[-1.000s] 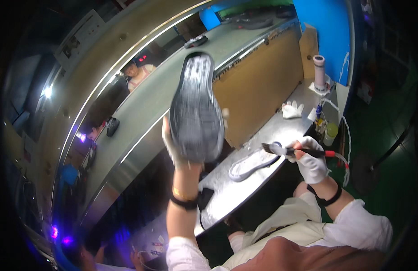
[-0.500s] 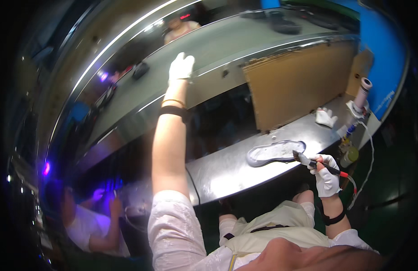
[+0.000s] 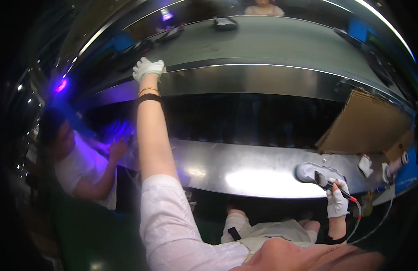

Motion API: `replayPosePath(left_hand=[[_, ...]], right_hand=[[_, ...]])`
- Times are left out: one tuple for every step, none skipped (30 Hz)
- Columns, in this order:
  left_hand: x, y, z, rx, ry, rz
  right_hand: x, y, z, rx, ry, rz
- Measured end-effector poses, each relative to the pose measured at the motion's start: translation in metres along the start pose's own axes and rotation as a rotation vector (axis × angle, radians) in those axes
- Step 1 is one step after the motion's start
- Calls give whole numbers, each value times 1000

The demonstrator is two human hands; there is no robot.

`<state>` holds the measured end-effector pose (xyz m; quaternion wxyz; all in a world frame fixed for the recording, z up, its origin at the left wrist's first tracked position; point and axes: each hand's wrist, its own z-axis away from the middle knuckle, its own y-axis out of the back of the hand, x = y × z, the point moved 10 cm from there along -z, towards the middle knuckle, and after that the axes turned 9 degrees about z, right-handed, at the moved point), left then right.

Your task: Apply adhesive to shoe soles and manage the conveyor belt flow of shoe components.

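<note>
My left hand (image 3: 149,71), in a white glove, reaches out over the near edge of the green conveyor belt (image 3: 263,43). Its fingers are spread and nothing shows in them. Low at the right, my right hand (image 3: 338,203) wears a white glove with bare fingertips and grips a brush (image 3: 320,179). The brush has dark bristles and a black handle with a red end, from which a thin tube or cord runs down. Just behind the bristles, a pale shoe sole (image 3: 307,170) with a grey rim lies on the metal bench (image 3: 245,169); brush and hand partly cover it.
Dark shoe parts (image 3: 225,24) ride on the belt. Right of the sole are a white glove (image 3: 365,165), a cardboard sheet (image 3: 369,124) and a pinkish cylinder (image 3: 397,163). A co-worker (image 3: 84,165) sits at the left under violet light; another person (image 3: 264,9) is across the belt.
My view has swung left, so the bench things appear farther right. My left hand has shifted left along the belt edge, its fingers now spread. The right hand still holds the brush by the sole.
</note>
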<state>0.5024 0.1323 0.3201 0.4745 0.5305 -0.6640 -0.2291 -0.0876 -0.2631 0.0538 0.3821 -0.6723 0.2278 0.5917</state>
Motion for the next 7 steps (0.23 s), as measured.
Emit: replayPosePath(left_hand=[[-9, 0, -6, 6, 20, 3], [-20, 2, -14, 13, 53, -19], [-32, 7, -22, 21, 63, -30], [-34, 14, -26, 62, 52, -89], [-44, 21, -33, 110, 50, -151], [-53, 27, -41, 132, 36, -203], [-59, 30, -47, 90, 46, -248]], right_hand=[[8, 0, -5, 14, -18, 17], [11, -5, -8, 1, -39, 38], [13, -12, -13, -6, -34, 74], [15, -12, -16, 1, -26, 90], [20, -14, -20, -3, -17, 103], [27, -15, -26, -30, -32, 79], [34, -12, -32, -52, -12, 119]])
